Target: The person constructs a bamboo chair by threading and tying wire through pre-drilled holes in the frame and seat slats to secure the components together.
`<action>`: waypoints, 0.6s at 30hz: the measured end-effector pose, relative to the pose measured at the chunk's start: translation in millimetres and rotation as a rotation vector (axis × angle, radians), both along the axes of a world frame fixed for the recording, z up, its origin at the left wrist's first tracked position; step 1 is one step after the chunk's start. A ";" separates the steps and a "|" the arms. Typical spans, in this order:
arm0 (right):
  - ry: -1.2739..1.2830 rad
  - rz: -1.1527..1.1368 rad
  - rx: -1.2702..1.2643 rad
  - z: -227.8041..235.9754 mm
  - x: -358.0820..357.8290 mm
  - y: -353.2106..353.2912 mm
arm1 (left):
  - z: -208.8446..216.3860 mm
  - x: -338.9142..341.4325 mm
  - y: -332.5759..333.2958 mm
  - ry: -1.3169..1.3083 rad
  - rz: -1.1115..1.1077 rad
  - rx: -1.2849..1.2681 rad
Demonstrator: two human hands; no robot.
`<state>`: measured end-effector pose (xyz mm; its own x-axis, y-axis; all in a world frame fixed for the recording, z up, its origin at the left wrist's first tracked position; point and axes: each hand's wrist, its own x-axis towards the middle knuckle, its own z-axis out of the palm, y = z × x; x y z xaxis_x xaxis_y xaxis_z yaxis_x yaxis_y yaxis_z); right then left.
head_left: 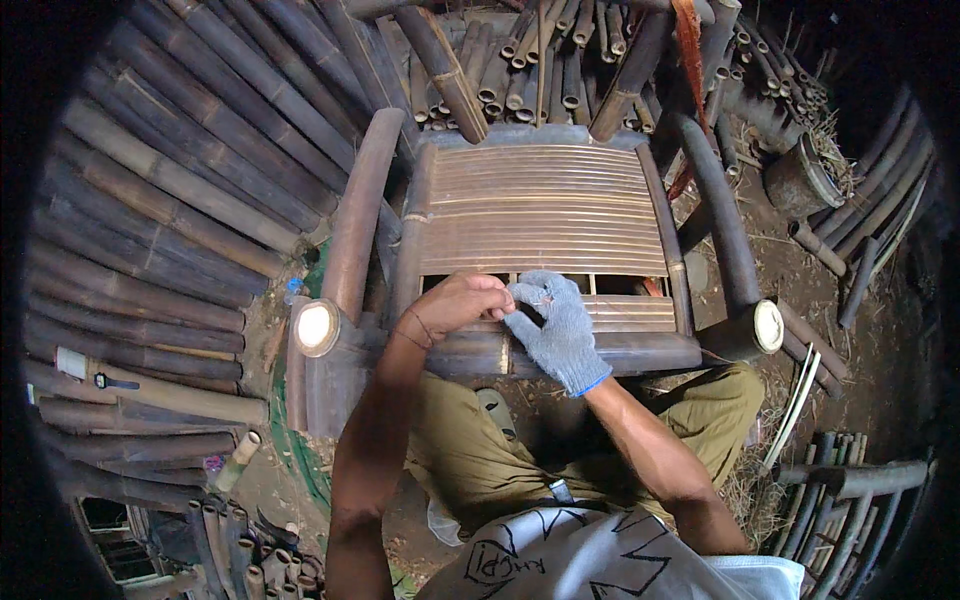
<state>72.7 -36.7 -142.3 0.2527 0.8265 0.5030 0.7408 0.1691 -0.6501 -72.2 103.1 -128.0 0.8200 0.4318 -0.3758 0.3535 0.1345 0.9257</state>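
A dark bamboo chair [600, 352] stands before me, its seat of thin bamboo slats [540, 210] running side to side. A gap lies across the seat near its front, with crosspieces visible in it. Over that gap my bare left hand [465, 303] has its fingers pinched together. My right hand [556, 322], in a grey knitted glove with a blue cuff, meets it fingertip to fingertip, thumb and forefinger curled toward each other. Whatever lies between the fingertips is too small to make out.
Thick bamboo poles [170, 190] are stacked along the left. Cut bamboo lengths [545, 80] lie behind the chair. A bucket [803, 178] stands at the far right, near more poles. A bamboo frame [855, 485] is at the lower right, and a watch [117, 382] rests on a pole at left.
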 end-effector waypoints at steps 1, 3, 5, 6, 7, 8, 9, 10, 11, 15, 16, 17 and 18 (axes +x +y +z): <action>0.068 -0.009 -0.058 -2.6 1.8 -1.9 | 3.7 1.2 -0.3 0.006 -0.025 -0.018; 0.130 0.062 -0.080 1.3 5.8 -13.5 | 6.5 -1.6 -0.7 -0.031 0.002 -0.069; 0.325 0.232 -0.118 11.0 22.5 -36.0 | 6.2 3.5 -1.2 -0.006 0.041 -0.059; 0.504 0.246 -0.287 39.8 29.3 -57.1 | 2.4 8.1 -1.8 0.045 0.077 -0.025; 0.680 0.246 -0.456 64.6 40.4 -83.4 | -2.0 17.0 -2.9 0.092 0.105 0.008; 0.606 0.258 -0.375 66.2 55.8 -111.7 | -15.9 21.6 2.0 0.141 0.161 0.175; 0.380 0.217 -0.210 81.2 64.0 -138.0 | -45.5 17.8 12.4 0.206 0.238 0.342; 0.183 0.042 -0.147 92.3 76.9 -169.8 | -64.2 21.9 16.5 0.263 0.299 0.502; 0.037 -0.218 -0.107 97.5 96.5 -215.9 | -51.5 33.2 7.3 0.251 0.320 0.615; 0.612 0.129 0.343 174.2 161.3 -315.3 | -35.6 20.0 -23.8 0.114 0.221 0.984; 0.370 -0.069 0.171 196.2 177.5 -343.9 | -29.5 28.3 -36.3 -0.061 0.059 0.919; 0.124 -0.250 0.001 218.2 192.6 -376.5 | -19.9 35.8 -51.2 -0.230 -0.103 0.855; -0.104 -0.439 -0.127 237.7 190.5 -386.8 | -8.9 46.3 -72.0 -0.201 -0.198 0.896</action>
<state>263.2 -423.4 95.4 0.5457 0.7096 0.4457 0.7867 -0.2508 -0.5641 -25.9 31.1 -136.9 0.9229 0.3374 0.1855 0.1162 -0.7034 0.7013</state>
